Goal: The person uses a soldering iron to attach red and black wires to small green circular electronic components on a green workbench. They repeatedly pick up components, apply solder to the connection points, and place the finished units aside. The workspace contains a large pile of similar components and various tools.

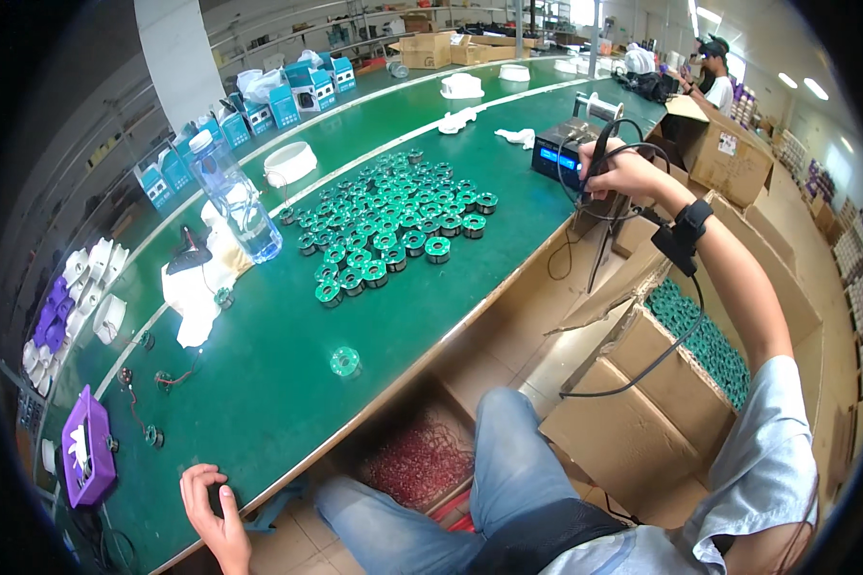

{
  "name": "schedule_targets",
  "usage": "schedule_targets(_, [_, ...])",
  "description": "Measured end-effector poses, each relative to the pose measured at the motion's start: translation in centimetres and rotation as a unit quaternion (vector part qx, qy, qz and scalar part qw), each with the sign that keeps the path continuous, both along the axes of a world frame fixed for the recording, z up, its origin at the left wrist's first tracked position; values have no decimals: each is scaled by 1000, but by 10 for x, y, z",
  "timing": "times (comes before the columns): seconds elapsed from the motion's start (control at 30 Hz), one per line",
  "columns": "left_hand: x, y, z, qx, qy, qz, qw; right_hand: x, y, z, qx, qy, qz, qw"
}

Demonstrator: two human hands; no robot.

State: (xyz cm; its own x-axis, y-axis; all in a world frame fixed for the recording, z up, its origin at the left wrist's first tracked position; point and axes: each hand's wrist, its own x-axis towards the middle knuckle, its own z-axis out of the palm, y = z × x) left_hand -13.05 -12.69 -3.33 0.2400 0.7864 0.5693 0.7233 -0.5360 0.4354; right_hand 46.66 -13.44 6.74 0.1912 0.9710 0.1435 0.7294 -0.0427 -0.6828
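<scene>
My right hand [625,172] is stretched out to the far right, its fingers closed around a slim black corded tool [599,155] that looks like a soldering iron. It is right beside a black control box with a lit blue display [558,161]. My left hand [213,513] rests at the table's near left edge, thumb and fingers apart, holding nothing I can see. A single green ring-shaped coil part [345,361] lies on the green table [431,335] between my hands. Beyond it, many similar green-topped coils [384,225] stand grouped together.
At left are a purple tray [88,450], wired coils [153,436], a clear bottle [240,206] and a white cloth [197,297]. An open carton [633,383] full of green parts stands beside my right arm. A wire spool [599,107] sits behind the control box. Another person [714,81] is far right.
</scene>
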Motion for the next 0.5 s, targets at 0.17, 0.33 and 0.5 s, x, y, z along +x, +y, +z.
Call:
schedule_targets(0.17, [-4, 1, 0, 2, 8, 4, 1000, -4, -7, 15, -137, -31, 44, 989])
schedule_targets(0.33, [-4, 1, -1, -1, 9, 4, 1000, 6, -3, 3, 0, -68, 39, 997])
schedule_targets(0.5, [-5, 2, -2, -9, 3, 4, 1000, 1, -8, 16, -227, -20, 91, 969])
